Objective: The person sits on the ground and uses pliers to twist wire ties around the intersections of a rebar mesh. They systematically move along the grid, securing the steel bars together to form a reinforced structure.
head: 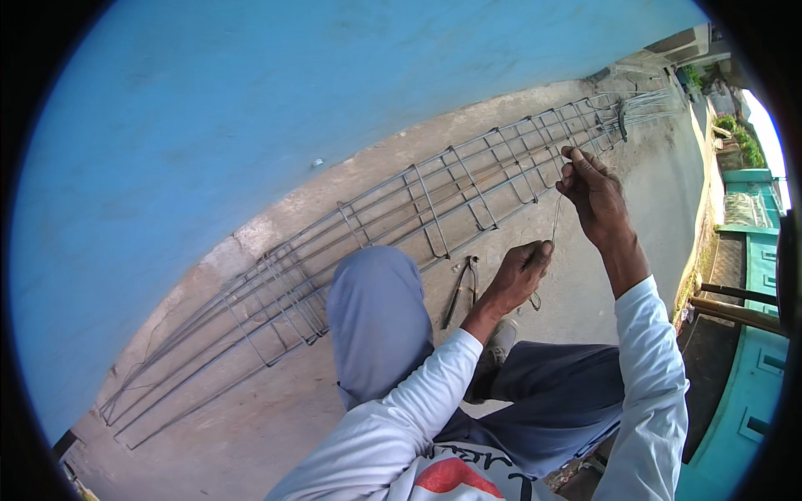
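Note:
My left hand (pixel 517 273) pinches a thin tie wire (pixel 556 216) between thumb and fingertips. The wire runs up from there to my right hand (pixel 595 191), whose fingers are closed around its upper stretch. A looped end of wire (pixel 535 302) hangs below my left hand. Beyond both hands lies a long rebar cage (pixel 443 219), made of lengthwise steel bars with square stirrups around them. Pincers (pixel 462 292) with dark handles rest on the concrete, left of my left hand and apart from it.
A blue wall (pixel 301 100) runs along the cage's far side. More loose bars (pixel 651 103) lie past its right end on the concrete ground (pixel 651 181). My raised knee (pixel 379 294) covers part of the cage's near edge. A turquoise wall (pixel 730 388) stands at the right.

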Demonstrator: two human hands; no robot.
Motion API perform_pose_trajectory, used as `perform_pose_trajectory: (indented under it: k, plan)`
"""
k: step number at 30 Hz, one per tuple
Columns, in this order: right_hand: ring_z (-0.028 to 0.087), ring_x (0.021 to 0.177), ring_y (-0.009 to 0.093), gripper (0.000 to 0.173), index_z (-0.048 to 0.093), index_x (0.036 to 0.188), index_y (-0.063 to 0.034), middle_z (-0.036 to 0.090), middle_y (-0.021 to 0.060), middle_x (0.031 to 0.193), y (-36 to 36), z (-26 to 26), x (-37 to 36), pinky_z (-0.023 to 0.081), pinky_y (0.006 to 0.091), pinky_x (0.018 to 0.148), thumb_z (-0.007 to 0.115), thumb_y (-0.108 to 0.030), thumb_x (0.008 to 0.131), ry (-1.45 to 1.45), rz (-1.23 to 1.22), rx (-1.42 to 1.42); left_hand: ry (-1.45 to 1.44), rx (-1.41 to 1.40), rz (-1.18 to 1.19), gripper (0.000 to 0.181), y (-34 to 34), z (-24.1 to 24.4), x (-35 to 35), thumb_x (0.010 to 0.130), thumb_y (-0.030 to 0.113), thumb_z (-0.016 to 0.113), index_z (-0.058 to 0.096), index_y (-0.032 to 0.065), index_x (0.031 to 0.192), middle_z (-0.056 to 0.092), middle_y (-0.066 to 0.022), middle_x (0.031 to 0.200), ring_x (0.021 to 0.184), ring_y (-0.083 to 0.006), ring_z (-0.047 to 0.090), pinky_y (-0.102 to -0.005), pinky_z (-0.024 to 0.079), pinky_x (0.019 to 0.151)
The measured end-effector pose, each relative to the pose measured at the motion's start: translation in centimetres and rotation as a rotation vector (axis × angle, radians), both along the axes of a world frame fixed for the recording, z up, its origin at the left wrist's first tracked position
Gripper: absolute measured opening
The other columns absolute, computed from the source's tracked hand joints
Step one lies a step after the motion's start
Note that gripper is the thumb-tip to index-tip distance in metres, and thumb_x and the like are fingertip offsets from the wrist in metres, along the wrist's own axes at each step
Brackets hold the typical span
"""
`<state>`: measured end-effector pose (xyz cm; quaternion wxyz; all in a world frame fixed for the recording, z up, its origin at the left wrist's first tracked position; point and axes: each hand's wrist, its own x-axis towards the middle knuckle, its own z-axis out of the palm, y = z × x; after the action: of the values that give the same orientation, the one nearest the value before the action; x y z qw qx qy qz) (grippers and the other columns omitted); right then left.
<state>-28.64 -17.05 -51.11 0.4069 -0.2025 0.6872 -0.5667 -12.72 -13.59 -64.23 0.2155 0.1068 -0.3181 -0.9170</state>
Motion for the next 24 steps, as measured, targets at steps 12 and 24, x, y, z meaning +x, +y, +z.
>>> perform_pose_trajectory:
  k: [12, 24]
  plan:
    - [0.044, 0.058, 0.006, 0.023, 0.061, 0.119, -0.0081, 0.054, -0.0025, 0.074, -2.7, -2.3, 2.0, 0.036, 0.0224, 0.051, 0.050, -0.026, 0.110, -0.227, 0.179, 0.087, -0.189, 0.024, 0.030, 0.028, -1.2, -2.8, -0.5, 0.093, 0.027, 0.078, 0.063, 0.0088, 0.109, 0.063, 0.0012, 0.082, 0.069, -0.0077, 0.056, -0.0233, 0.043, 0.056]
    - [0.028, 0.052, 0.003, 0.021, 0.065, 0.110, -0.0037, 0.036, -0.0095, 0.064, -8.6, -7.2, -1.8, 0.023, 0.0229, 0.046, 0.054, -0.021, 0.106, -0.065, 0.182, 0.128, -0.597, -0.434, 0.106, 0.043, -0.6, -7.0, -1.5, 0.099, 0.044, 0.068, 0.070, 0.0004, 0.098, 0.051, 0.0012, 0.057, 0.048, -0.0077, 0.045, -0.0283, 0.039, 0.049]
